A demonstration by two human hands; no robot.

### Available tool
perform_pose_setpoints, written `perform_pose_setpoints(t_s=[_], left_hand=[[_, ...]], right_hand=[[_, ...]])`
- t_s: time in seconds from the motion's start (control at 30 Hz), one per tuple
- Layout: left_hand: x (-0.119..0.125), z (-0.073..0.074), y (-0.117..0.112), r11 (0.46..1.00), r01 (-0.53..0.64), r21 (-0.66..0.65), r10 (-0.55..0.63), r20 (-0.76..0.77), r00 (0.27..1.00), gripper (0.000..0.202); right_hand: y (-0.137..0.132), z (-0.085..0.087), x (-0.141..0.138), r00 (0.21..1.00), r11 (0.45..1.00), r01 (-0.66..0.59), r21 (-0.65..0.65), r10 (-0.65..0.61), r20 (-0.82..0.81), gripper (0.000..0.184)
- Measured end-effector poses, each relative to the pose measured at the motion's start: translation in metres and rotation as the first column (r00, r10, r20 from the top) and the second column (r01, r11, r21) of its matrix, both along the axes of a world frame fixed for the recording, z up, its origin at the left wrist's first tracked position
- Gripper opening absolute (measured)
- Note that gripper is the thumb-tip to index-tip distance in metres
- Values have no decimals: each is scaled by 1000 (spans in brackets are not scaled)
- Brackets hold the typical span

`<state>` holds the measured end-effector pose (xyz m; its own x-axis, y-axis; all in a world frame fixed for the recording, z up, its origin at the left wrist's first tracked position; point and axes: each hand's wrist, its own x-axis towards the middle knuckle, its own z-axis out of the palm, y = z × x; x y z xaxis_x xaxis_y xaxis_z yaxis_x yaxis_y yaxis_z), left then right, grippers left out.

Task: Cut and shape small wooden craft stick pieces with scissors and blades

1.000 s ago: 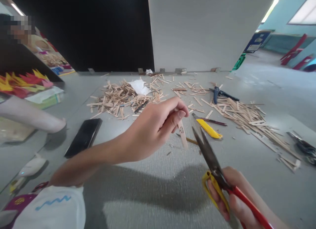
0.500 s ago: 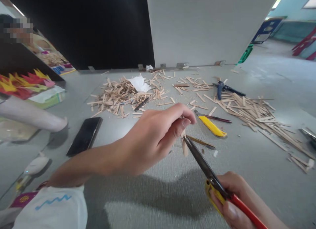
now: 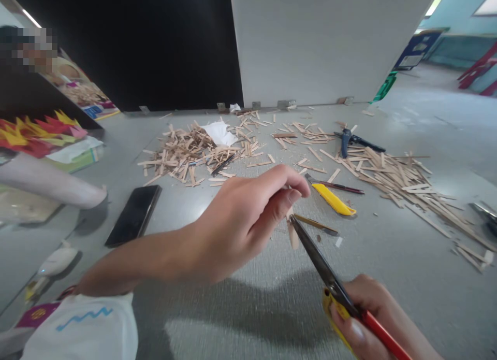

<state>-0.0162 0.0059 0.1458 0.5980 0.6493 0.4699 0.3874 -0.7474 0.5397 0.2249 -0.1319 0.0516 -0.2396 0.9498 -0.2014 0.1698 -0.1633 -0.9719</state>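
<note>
My left hand (image 3: pixel 240 220) pinches the top of a short wooden stick (image 3: pixel 292 231), holding it upright above the grey floor (image 3: pixel 240 318). My right hand (image 3: pixel 373 318) grips scissors (image 3: pixel 330 277) with yellow and red handles. The dark blades are closed against the stick just below my left fingertips.
Heaps of cut wooden sticks lie at the back left (image 3: pixel 186 153) and right (image 3: pixel 396 178). A yellow box cutter (image 3: pixel 333 199), a pencil (image 3: pixel 315 224), blue pliers (image 3: pixel 351 140) and a black phone (image 3: pixel 134 215) lie around. Another person's arm (image 3: pixel 50 181) rests at the left. A white board (image 3: pixel 322 44) stands behind.
The scissors came in from the right and their blades closed onto the stick. My left hand shifted slightly right with the stick.
</note>
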Motion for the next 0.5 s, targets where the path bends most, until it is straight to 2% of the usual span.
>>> perform_pose_setpoints(t_s=[0.13,0.27,0.4,0.5], left_hand=[[0,-2,2,1000,19,-4,-19,4,1000,17],[2,-4,6,998,34,-49,-33,20,999,16],[5,-4,9,985,26,-168,-13,75,997,19],[7,-3,8,944,50,-326,-9,127,992,19]], right_hand=[[12,4,-7,992,988,-123,89,125,-20,64],[18,13,-10,989,989,-145,-10,145,10,69],[18,19,-10,989,989,-138,-57,141,42,70],[19,19,-10,988,989,-133,-65,137,70,70]])
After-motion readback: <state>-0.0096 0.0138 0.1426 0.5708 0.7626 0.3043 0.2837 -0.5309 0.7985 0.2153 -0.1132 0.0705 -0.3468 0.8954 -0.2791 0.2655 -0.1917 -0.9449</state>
